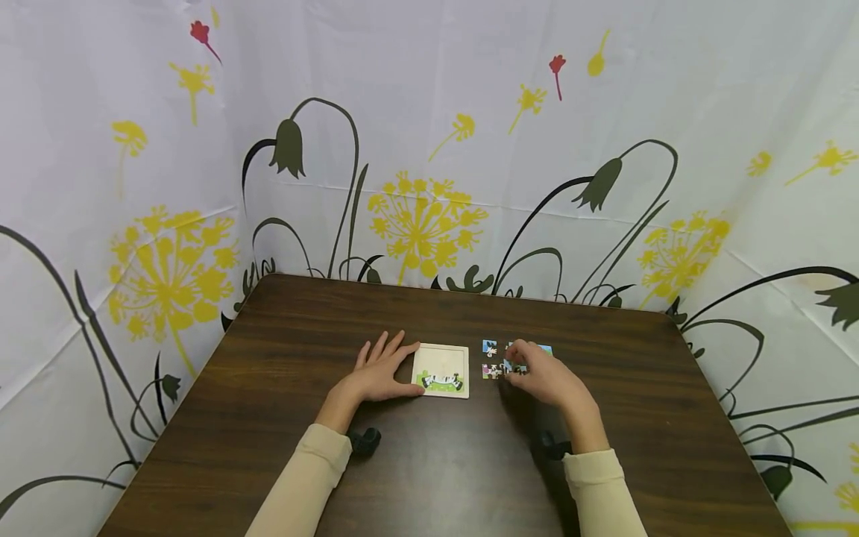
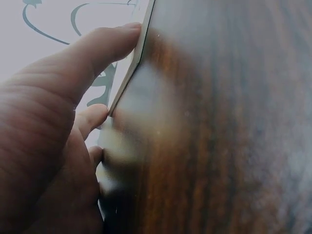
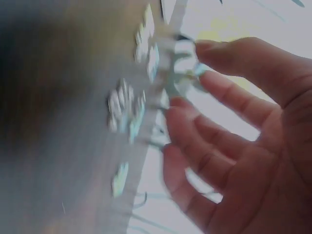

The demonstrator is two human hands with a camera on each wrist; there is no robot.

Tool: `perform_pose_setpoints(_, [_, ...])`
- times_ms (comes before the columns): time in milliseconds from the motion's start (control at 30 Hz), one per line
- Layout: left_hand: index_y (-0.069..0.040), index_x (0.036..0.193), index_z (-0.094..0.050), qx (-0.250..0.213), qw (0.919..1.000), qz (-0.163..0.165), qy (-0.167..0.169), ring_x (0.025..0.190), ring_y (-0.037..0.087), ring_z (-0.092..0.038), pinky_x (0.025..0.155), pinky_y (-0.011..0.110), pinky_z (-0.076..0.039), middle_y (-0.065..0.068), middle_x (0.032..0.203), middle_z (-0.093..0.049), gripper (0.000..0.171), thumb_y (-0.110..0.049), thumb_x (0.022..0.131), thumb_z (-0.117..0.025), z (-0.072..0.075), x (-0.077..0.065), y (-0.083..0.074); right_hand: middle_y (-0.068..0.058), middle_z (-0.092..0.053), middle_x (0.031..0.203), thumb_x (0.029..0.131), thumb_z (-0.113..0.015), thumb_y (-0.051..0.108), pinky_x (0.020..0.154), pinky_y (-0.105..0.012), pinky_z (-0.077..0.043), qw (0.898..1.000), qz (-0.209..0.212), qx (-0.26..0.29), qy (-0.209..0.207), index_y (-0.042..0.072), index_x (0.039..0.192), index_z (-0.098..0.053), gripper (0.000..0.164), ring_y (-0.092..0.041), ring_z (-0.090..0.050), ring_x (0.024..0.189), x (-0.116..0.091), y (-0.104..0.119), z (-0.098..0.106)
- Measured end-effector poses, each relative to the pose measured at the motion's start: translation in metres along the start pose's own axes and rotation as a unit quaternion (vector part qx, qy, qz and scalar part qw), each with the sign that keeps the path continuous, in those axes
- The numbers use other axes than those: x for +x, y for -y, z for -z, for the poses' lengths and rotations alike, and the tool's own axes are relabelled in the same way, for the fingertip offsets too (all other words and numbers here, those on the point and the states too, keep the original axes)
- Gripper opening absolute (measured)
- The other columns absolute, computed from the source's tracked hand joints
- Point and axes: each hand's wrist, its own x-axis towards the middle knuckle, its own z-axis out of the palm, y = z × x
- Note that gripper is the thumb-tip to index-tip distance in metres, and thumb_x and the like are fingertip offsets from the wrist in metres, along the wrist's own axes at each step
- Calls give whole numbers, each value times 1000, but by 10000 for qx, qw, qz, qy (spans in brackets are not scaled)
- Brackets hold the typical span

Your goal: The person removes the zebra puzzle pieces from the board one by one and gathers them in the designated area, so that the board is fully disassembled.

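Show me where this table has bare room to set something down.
The table is bare left of the left hand, right of the right hand, and nearest the camera between the sleeves. Crowded: the puzzle tray and loose pieces, with only a narrow gap between them.

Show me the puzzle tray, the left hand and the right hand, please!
Puzzle tray [image 1: 440,359]: head view, its bare middle.
Left hand [image 1: 379,376]: head view, its back.
Right hand [image 1: 546,375]: head view, its back.

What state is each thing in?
Tray: on the table, picture along its near side, rest bare
Puzzle pieces: out of the tray, some partly hidden
Left hand: fingers spread, touching the tray's left side
Right hand: fingers bent at the pieces; grip unclear
Curtain: hanging, creased
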Motion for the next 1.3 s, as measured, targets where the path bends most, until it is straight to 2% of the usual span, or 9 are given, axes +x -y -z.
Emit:
perform_pose_setpoints(100, [-27,171,-34,-31,10000,-14,-26,169,42,6,131,67,10,12,183,-10,102,-65,87,-78,2,-2,-2,-14,-70,118,99,-76,17,90,-51,-58,9996,-274,2,122,9,121,-65,26,-30,-66,105,-5,-12,11])
perform_pose_setpoints(200, [-27,171,-34,-79,10000,24,-28,169,42,5,131,67,9,11,183,-9,103,-66,87,-78,3,-4,-3,-12,-65,106,97,-77,17,79,-43,-53,9987,-463,-35,201,8,117,-64,26,-26,-61,92,-10,-22,19])
perform_pose_setpoints(367, [-27,172,-32,-54,9999,100,7,169,40,7,132,65,9,10,184,-7,102,-64,89,-77,4,-5,-5,-9,-58,94,95,-76,10,74,-39,-46,9986,-459,-105,257,3,114,-63,23,-23,-56,82,-14,-36,24])
perform_pose_setpoints(533, [-25,170,-35,-139,9999,19,-4,169,44,4,131,69,8,14,183,-10,103,-68,87,-78,5,-6,-6,-12,-60,94,93,-76,5,74,-41,-48,9982,-483,-187,311,1,112,-63,24,-24,-56,82,-15,-46,22])
perform_pose_setpoints(800, [-26,170,-35,-133,9998,-55,-131,169,43,3,131,69,7,13,183,-11,104,-73,87,-76,0,-4,-2,-15,-64,99,94,-78,8,76,-45,-52,9948,-945,-253,287,-1,122,-64,32,-26,-59,84,-15,-52,23])
perform_pose_setpoints(933, [-28,171,-34,-62,9999,-12,-108,169,41,5,131,67,9,11,183,-9,105,-73,86,-76,-1,-1,0,-23,-68,115,96,-78,15,86,-54,-56,9917,-1236,-220,262,-1,127,-62,38,-34,-66,98,-20,-56,29])
perform_pose_setpoints(1100, [-29,172,-31,15,10000,61,-31,170,38,7,132,65,10,8,184,-6,103,-66,88,-78,-2,3,2,-30,-65,135,97,-79,20,97,-62,-54,9882,-1480,-249,302,-2,127,-61,41,-43,-66,115,-26,-63,33])
perform_pose_setpoints(1167, [-28,172,-31,11,10000,61,-18,170,38,7,132,65,10,9,184,-7,103,-65,88,-78,-2,4,3,-30,-65,135,97,-79,19,97,-62,-54,9887,-1451,-206,311,-2,126,-61,40,-42,-66,114,-25,-65,32])
perform_pose_setpoints(1300, [-28,172,-31,-16,10000,90,-2,170,37,8,132,64,10,8,184,-6,103,-65,88,-78,-2,4,3,-25,-68,122,99,-77,20,87,-54,-55,9895,-1401,-122,328,1,123,-62,34,-35,-64,100,-22,-69,27])
